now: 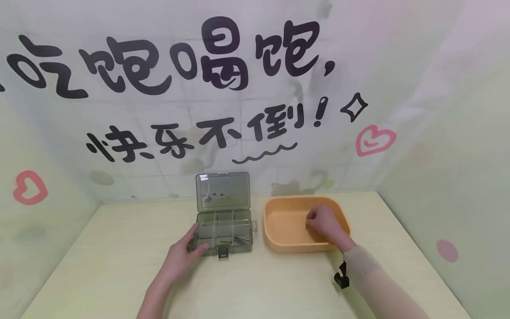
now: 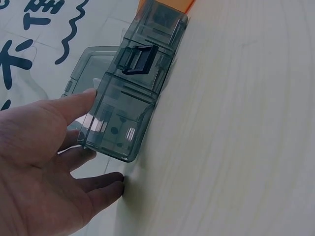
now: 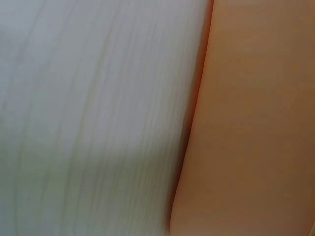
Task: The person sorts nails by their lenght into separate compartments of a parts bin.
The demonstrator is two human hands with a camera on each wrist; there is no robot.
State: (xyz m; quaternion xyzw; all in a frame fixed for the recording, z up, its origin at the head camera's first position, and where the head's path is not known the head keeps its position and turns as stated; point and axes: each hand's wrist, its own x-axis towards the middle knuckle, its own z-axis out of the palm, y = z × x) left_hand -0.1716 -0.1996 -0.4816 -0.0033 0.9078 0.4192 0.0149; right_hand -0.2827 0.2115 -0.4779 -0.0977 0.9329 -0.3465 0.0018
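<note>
A grey see-through compartment box (image 1: 223, 230) stands on the table with its lid (image 1: 223, 191) raised at the back. Several thin metal screws (image 1: 241, 239) lie in its front right compartment. My left hand (image 1: 182, 259) holds the box's left end, thumb at the front edge and index finger at the side. In the left wrist view, the other fingers (image 2: 106, 196) of that hand stick out past the box. Over the orange tray (image 1: 279, 249), my right hand (image 1: 324, 221) has its fingertips pinched together on a small thin object, mostly hidden. The right wrist view misses this hand.
The tray stands right of the box, near the back wall. A black clip-like part (image 1: 341, 277) is by the right sleeve (image 1: 362, 261). Printed walls with lettering and hearts enclose the pale wooden table (image 1: 255, 288) at the back and sides.
</note>
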